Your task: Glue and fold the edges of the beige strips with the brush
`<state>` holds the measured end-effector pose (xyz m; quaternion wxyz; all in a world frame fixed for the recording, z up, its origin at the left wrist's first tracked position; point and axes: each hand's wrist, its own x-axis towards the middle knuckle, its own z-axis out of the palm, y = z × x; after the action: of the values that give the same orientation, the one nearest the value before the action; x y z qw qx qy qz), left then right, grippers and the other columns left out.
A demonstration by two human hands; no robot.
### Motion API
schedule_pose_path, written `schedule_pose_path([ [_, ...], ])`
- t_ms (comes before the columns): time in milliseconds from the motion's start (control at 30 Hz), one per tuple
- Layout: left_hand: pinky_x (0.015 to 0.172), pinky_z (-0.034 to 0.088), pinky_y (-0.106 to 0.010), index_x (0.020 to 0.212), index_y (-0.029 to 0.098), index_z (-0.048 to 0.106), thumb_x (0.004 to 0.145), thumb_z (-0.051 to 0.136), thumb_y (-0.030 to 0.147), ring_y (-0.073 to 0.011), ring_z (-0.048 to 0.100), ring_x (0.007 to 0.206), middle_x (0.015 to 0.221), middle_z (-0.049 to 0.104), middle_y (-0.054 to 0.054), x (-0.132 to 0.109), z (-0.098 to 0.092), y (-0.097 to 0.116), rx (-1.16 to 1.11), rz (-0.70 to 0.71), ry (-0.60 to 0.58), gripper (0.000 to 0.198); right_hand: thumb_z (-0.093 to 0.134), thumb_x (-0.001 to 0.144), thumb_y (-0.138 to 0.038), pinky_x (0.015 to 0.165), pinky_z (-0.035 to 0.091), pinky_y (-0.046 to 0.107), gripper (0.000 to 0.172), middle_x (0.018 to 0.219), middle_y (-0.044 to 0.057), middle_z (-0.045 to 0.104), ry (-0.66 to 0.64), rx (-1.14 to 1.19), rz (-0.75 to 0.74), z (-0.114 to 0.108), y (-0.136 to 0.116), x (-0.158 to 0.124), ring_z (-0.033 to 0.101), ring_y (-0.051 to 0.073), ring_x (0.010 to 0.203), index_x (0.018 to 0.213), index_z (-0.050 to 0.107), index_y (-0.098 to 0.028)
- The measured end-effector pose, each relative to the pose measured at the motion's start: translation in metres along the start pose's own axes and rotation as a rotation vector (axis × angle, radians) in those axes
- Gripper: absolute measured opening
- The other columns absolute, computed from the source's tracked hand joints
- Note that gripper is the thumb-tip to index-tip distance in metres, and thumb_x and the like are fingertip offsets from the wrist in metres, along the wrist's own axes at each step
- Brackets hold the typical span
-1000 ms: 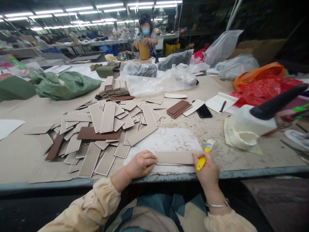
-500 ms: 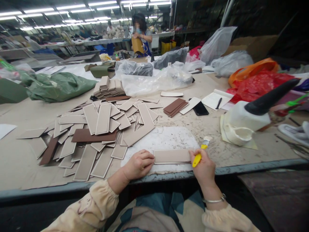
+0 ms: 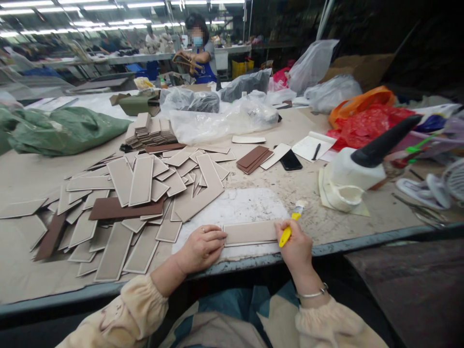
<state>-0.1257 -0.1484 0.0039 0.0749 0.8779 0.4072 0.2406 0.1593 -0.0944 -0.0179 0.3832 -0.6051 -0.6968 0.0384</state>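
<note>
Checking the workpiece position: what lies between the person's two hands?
In the head view, one beige strip lies flat between the left hand and the right hand, which grips a yellow brush.

Rows of ceiling tube lights (image 3: pixel 108 6) at the far end light the desk (image 3: pixel 308 186) evenly, with soft, faint shadows. The far right and near foreground stay dark. Wide-angle distortion bends the edges, and far things look soft.

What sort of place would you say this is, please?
Most likely a factory workshop, perhaps for leather goods: a long worktable strewn with cut tan panels, the right hand holding a yellow-handled brush, and another person working at a bench under strip lights.
</note>
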Motion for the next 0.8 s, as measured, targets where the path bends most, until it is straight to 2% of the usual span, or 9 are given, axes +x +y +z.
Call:
schedule_pose_path([
  [300, 0.088, 0.051, -0.037, 0.086, 0.018, 0.069, 0.084, 0.055, 0.014, -0.0205, 0.059, 0.096, 0.102, 0.07, -0.006, 0.004, -0.0015, 0.0022, -0.025, -0.005, 0.019, 0.015, 0.047, 0.09, -0.048, 0.054, 0.035, 0.025, 0.031, 0.065, 0.001, 0.058, 0.003, -0.136, -0.017, -0.0051, -0.0008, 0.0005, 0.055, 0.016, 0.056, 0.08, 0.054, -0.02],
  [533, 0.087, 0.052, -0.036, 0.087, 0.019, 0.07, 0.084, 0.054, 0.014, -0.0198, 0.06, 0.096, 0.098, 0.071, -0.007, 0.0069, -0.0037, 0.0037, -0.031, -0.002, 0.032, 0.016, 0.049, 0.089, -0.045, 0.059, 0.037, 0.026, 0.027, 0.07, 0.002, 0.06, -0.016, -0.116, -0.011, -0.0042, 0.0002, 0.0, 0.057, 0.018, 0.064, 0.083, 0.054, -0.02],
  [800, 0.086, 0.052, -0.036, 0.085, 0.019, 0.07, 0.084, 0.055, 0.014, -0.0193, 0.06, 0.095, 0.097, 0.071, -0.006, 0.0077, -0.0032, 0.0038, -0.035, -0.005, 0.031, 0.016, 0.049, 0.09, -0.043, 0.059, 0.036, 0.027, 0.024, 0.068, 0.002, 0.058, -0.038, -0.134, -0.007, -0.0032, 0.0, -0.0019, 0.054, 0.018, 0.063, 0.083, 0.053, -0.02],
])
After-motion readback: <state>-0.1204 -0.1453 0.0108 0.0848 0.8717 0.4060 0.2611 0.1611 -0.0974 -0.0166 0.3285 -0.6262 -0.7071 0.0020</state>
